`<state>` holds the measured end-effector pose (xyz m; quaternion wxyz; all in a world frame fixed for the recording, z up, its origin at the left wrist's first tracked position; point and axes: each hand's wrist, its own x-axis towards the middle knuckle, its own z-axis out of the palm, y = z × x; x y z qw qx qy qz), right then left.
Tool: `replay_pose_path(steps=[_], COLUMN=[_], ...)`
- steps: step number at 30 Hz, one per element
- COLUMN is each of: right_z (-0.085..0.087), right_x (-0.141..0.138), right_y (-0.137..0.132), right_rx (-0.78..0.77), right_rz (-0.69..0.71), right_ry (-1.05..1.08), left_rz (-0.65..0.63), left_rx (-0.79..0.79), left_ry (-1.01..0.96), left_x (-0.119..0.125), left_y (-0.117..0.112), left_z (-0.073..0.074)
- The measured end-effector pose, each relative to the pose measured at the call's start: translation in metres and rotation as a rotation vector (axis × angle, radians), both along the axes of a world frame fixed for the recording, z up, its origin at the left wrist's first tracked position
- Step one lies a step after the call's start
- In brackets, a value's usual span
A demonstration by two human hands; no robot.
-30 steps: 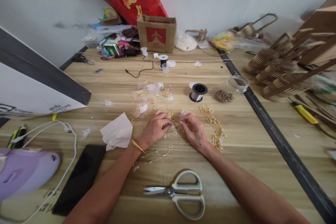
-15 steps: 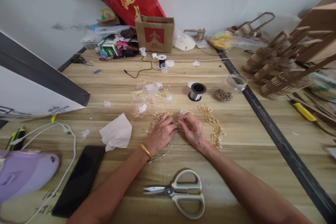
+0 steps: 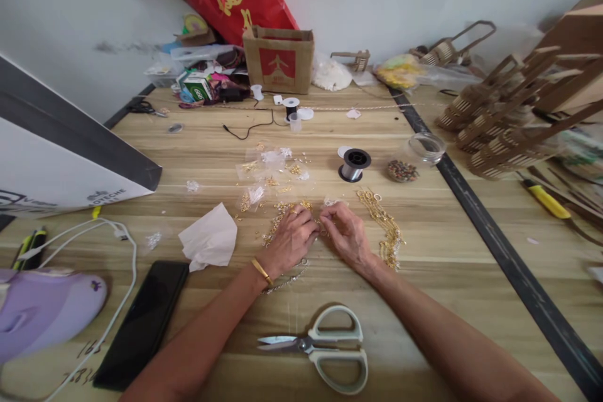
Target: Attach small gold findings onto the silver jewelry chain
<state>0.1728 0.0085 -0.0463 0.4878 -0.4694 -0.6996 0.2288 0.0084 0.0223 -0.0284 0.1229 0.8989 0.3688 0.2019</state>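
My left hand (image 3: 293,233) rests over a scatter of gold beads (image 3: 276,223), its fingers pinched together. Facing it, my right hand (image 3: 346,230) has thumb and fingertips closed just to the right. A small piece shows between the two sets of fingertips, too tiny to name. Beneath my left wrist lies a silver chain (image 3: 294,277) with a ring at its end. Gold chains (image 3: 389,232) lie in a bundle to the right of my right hand. Below both hands are scissors (image 3: 308,345) with pale handles, blades pointing left.
A wire spool (image 3: 354,166) and an open jar (image 3: 414,160) of dark beads stand beyond my hands. Small plastic bags (image 3: 264,166) with findings lie at centre. At left are a paper tissue (image 3: 210,235), a black phone (image 3: 141,326) and a white cable (image 3: 134,264).
Both hands stay almost in place. Only the fingertips shift slightly, and a small ring-like glint shows at the right fingertips. The view moves very little.
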Motion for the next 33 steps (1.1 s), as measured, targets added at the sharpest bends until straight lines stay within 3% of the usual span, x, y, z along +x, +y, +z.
replay_pose_path(steps=[5, 10, 15, 23, 33], right_z=[0.002, 0.005, 0.009, 0.006, 0.005], right_x=[-0.001, -0.002, -0.003, -0.001, -0.001], right_y=[-0.001, -0.004, -0.007, -0.011, -0.011], right_rx=[0.009, 0.033, 0.117, 0.251, 0.246], right_rz=[-0.010, -0.012, 0.007, 0.091, 0.094], right_ry=[0.023, 0.021, -0.008, -0.081, -0.097], left_rz=[0.092, 0.271, 0.308, 0.285, 0.249], left_rx=[-0.114, -0.531, -0.814, -0.915, -0.915], left_ry=[-0.329, -0.622, -0.816, -0.910, -0.904], left_x=[-0.008, -0.013, -0.013, -0.014, -0.015], left_y=[0.007, 0.009, 0.008, 0.006, 0.007], left_z=[0.006, 0.012, 0.014, 0.012, 0.011])
